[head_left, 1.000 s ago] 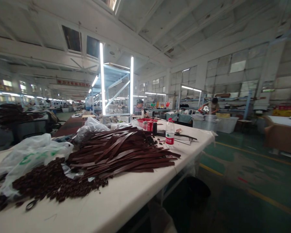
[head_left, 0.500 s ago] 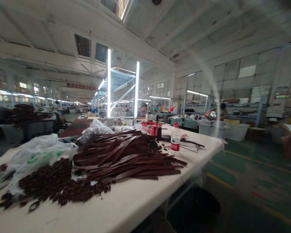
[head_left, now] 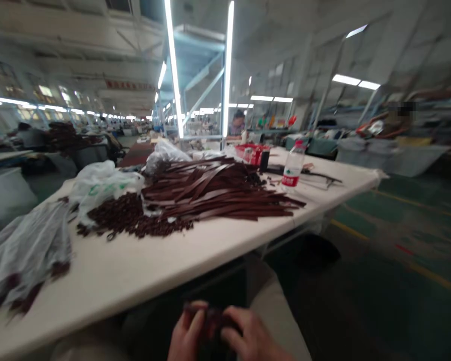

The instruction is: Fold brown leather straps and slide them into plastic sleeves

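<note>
Head view, from the left: one grey translucent plastic wrap [head_left: 41, 240] hangs across the corner of a single white-covered table [head_left: 135, 273], with several dark maroon ends showing below it; next is one white carrier bag [head_left: 105, 181] with green print; near it lies one small black ring [head_left: 111, 236], at the front of one heap of small dark-brown pieces [head_left: 135, 215], far too many to count; behind them sits one clear plastic bag [head_left: 167, 153]; below the table's near edge in the view, two bare hands meet; the left hand [head_left: 188, 333] has its thumb and fingers closed on a dark maroon piece [head_left: 212, 318], held between the hands, and the right hand [head_left: 250, 333] pinches it from the other side with bent fingers; blur leaves me unable to tell whether it is one piece or several; on the table above them spreads one pile of long dark-brown strips [head_left: 218, 193], dozens of them, overlapping; then come one red plastic basket [head_left: 253, 154], one black cylinder [head_left: 264, 161] and one upright bottle [head_left: 293, 165] with a red cap and red label; one light-coloured trouser leg [head_left: 276, 311] shows beside the right hand; farther right, behind the table, is one co-worker [head_left: 400, 120], blurred.
</note>
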The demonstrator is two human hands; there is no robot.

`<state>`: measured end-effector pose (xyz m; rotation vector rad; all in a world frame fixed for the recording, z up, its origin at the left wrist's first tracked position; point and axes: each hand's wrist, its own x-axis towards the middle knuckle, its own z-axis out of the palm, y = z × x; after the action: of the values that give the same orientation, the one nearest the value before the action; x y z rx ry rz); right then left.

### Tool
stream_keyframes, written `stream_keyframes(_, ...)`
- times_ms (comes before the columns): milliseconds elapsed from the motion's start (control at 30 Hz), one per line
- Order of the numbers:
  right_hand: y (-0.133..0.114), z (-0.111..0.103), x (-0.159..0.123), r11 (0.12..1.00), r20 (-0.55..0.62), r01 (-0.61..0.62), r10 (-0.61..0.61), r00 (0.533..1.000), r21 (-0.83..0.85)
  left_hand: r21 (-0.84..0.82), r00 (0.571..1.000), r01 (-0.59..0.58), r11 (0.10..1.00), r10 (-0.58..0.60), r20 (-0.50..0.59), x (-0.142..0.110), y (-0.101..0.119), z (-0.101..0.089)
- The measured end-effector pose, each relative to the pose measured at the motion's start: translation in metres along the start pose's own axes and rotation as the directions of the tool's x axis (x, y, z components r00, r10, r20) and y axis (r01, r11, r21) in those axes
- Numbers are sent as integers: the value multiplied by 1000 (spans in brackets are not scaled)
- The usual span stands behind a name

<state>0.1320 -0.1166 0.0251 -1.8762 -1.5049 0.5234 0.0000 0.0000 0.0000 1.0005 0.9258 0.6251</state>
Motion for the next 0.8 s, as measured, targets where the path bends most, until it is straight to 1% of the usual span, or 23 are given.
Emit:
stream_keyframes(33,-1,5,-2,999,-3,-30,30,1000,35,-29,996,4,1000,-2,84,-4,0,-5)
stream_keyframes(100,0,14,-4,994,4,-70,70,998,87,-97,991,-17,995,30,132,-8,0,-15)
stream_keyframes(200,4,19,-3,988,33,-94,90,995,121,-138,981,-31,990,56,184,-4,-3,-24)
stream_keyframes(300,4,18,-3,992,47,-67,63,997,105,-124,966,-39,992,69,249,-3,-7,-28)
stream_keyframes(400,0,18,-3,996,64,-24,19,998,85,-73,936,-57,996,79,344,-5,-9,-25)
stream_keyframes(500,-2,21,-1,998,78,16,-21,997,67,-32,907,-86,996,92,412,-6,-7,-23)
stream_keyframes(567,-4,22,1,997,97,39,-46,994,69,-37,899,-106,994,111,423,-4,-5,-25)
stream_keyframes(633,-5,19,3,996,142,31,-42,989,80,-57,909,-133,990,144,391,0,-5,-28)
stream_keyframes(733,-6,11,5,998,218,-45,34,975,47,-69,937,-169,983,182,298,5,-7,-36)
stream_keyframes(800,-5,7,5,997,230,-80,77,970,5,-81,946,-176,981,191,263,8,-8,-39)
